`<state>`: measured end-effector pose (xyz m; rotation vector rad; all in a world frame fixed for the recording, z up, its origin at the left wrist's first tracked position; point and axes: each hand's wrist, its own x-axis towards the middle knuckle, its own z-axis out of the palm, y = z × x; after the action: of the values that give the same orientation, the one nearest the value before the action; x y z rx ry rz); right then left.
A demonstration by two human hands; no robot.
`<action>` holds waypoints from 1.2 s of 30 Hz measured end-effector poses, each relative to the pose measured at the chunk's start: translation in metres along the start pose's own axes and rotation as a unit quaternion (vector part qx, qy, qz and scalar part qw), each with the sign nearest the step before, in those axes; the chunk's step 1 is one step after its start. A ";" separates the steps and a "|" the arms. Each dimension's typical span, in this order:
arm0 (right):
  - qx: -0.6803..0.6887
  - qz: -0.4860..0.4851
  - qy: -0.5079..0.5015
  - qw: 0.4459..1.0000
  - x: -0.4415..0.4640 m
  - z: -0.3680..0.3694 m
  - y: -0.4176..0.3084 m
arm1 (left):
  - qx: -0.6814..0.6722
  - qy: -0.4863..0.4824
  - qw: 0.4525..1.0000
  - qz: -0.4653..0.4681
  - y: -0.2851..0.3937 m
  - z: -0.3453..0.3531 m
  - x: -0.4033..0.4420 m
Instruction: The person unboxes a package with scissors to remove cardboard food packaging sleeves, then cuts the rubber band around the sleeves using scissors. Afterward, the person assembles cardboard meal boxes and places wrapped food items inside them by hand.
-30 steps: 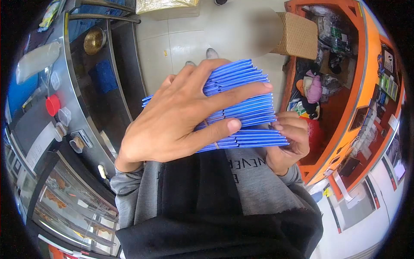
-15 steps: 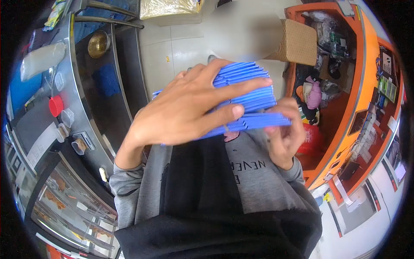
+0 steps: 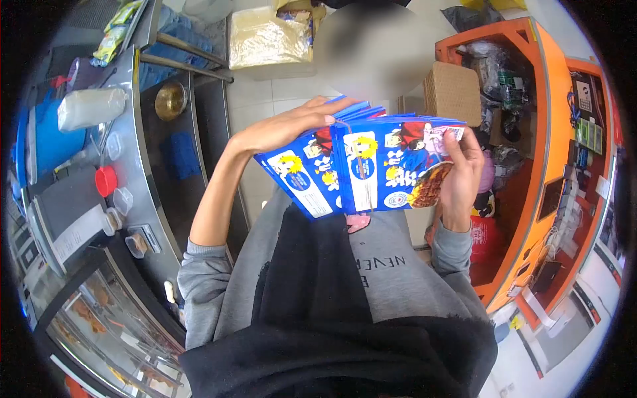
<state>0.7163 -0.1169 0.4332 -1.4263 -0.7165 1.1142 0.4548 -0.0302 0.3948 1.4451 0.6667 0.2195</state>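
Observation:
A bundle of flat blue printed cardboard packs (image 3: 398, 156) is held upright in front of my chest. Cartoon figures and a browned, grid-patterned food are printed on the faces. The bundle is fanned into two parts, split near its middle, and a thin brown band seems to run down the front of the right part. My left hand (image 3: 295, 126) is closed over the top edge, its fingertips at the split. At the right edge, my right hand (image 3: 463, 159) grips the packs with the thumb on the printed face; its other fingers are mostly hidden behind.
A steel counter (image 3: 142, 172) on the left carries a red cup (image 3: 105, 180) and small clear tubs. Below it stands a glass display case (image 3: 113, 312). An orange shelf unit (image 3: 551, 86) is on the right, with a woven brown box (image 3: 452, 93) beside it. A blurred person stands ahead.
The bundle has turned from showing its stacked edges to showing its printed faces. My left hand has shifted from across the bundle to its top edge; my right hand has risen along the right edge.

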 end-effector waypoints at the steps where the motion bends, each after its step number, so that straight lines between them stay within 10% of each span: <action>1: 0.008 0.014 -0.001 1.000 0.002 -0.002 -0.001 | 0.017 -0.002 1.000 -0.016 -0.003 0.000 0.001; 10: 0.049 0.014 0.116 0.992 0.011 -0.056 -0.006 | -0.094 0.036 0.994 0.037 -0.035 -0.021 -0.009; 18: 0.161 -0.027 0.170 0.972 0.023 -0.083 0.000 | -0.296 0.054 0.946 -0.122 -0.055 -0.028 -0.014; 27: 0.281 -0.005 0.179 0.943 0.061 -0.114 0.015 | -0.009 0.044 0.986 -0.161 -0.065 -0.035 -0.019; 36: 0.381 0.115 0.227 0.889 0.055 -0.107 0.034 | -0.231 0.104 0.939 -0.233 -0.099 -0.013 -0.061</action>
<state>0.8293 -0.1153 0.3792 -1.0222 0.2339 1.0165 0.3738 -0.0658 0.3178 0.7907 1.0336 0.1446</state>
